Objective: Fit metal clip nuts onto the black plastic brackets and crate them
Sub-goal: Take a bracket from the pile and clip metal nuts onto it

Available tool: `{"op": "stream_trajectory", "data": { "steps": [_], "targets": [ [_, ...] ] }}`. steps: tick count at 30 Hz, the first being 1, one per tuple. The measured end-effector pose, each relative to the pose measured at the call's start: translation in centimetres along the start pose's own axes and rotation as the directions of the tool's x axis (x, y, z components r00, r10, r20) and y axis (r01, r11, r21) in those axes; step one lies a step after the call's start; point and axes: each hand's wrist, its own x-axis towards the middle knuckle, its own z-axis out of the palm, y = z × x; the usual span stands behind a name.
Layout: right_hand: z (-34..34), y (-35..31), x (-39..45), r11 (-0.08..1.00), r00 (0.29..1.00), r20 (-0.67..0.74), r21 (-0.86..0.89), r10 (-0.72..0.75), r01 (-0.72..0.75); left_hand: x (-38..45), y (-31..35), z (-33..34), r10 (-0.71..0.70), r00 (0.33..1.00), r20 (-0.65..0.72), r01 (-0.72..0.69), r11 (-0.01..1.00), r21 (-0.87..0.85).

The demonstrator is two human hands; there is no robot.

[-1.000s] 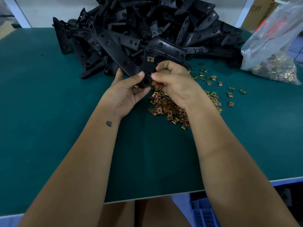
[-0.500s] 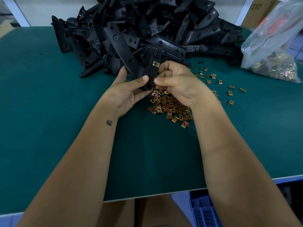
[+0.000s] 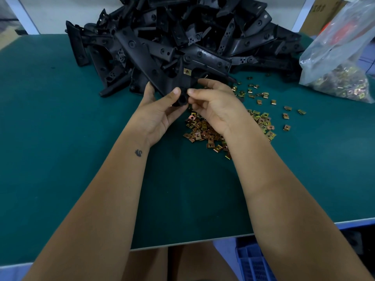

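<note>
A black plastic bracket (image 3: pixel 174 82) is held above the green table, in front of a big heap of black brackets (image 3: pixel 192 37). My left hand (image 3: pixel 158 112) grips its near end from below, thumb on top. My right hand (image 3: pixel 215 104) pinches the same end from the right side, finger and thumb closed at the bracket's round boss. One brass-coloured clip nut (image 3: pixel 187 71) sits fitted on the bracket's upper face. A loose pile of clip nuts (image 3: pixel 205 130) lies on the table under my right wrist. Whether my right fingers hold a nut is hidden.
A clear plastic bag of clip nuts (image 3: pixel 343 78) lies at the right edge. Scattered nuts (image 3: pixel 286 114) spread toward it. A blue plastic crate (image 3: pixel 253 262) stands below the table's front edge at the right. A cardboard box (image 3: pixel 322 11) stands behind the bag.
The bracket has tilted and shifted slightly toward me, so the fitted nut sits a little lower. Both hands stayed clasped on its near end.
</note>
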Motion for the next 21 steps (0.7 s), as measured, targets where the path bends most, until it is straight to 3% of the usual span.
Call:
{"op": "stream_trajectory", "data": {
  "steps": [7,21],
  "targets": [
    [0.0,-0.07,-0.2,0.998,0.999,0.039,0.066,0.003,-0.006,-0.04,0.07,-0.01,-0.049,0.998,0.028,0.048,0.999,0.024],
    [-0.2,-0.55,-0.64,0.999,0.992,0.122,-0.035,-0.036,0.04,-0.29,0.35,-0.33,-0.106,0.989,0.103,0.108,0.994,-0.015]
  ]
}}
